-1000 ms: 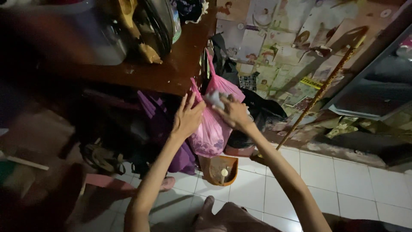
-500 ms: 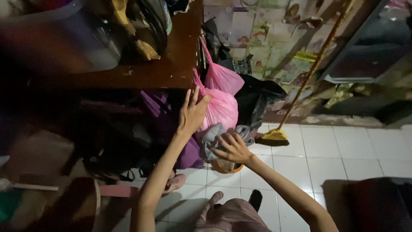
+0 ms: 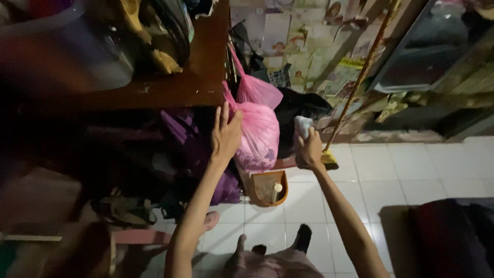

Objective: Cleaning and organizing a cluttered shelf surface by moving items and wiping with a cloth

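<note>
Beside the corner of a dark wooden table (image 3: 170,90) hangs a pink plastic bag (image 3: 260,135), its knotted top rising toward the table edge and its lower part printed with a darker pattern that is too dim to read. The left hand (image 3: 225,135) lies flat against the bag's left side, fingers spread and straight, pressing rather than gripping. The right hand (image 3: 310,152) is well apart from it, to the right of the bag, closed around a pale crumpled cloth (image 3: 302,125); only the top of the cloth shows above the fingers, so its full shape stays hidden. Behind the pink bag a black bag (image 3: 301,105) slumps against the wall, its outline lost in shadow. Below the two bags an orange dustpan (image 3: 267,188) sits on the white tiled floor (image 3: 391,175), holding a small pale object that is hard to identify. A broom (image 3: 355,85) leans against the wall, its stick cut off by the frame's top and its yellowish head partly hidden behind the right wrist. Under the table, purple fabric (image 3: 190,139) and dark shapes blur together. On the tabletop stand blurred items, including a grey pot (image 3: 98,56), all cropped by the upper edge.
</note>
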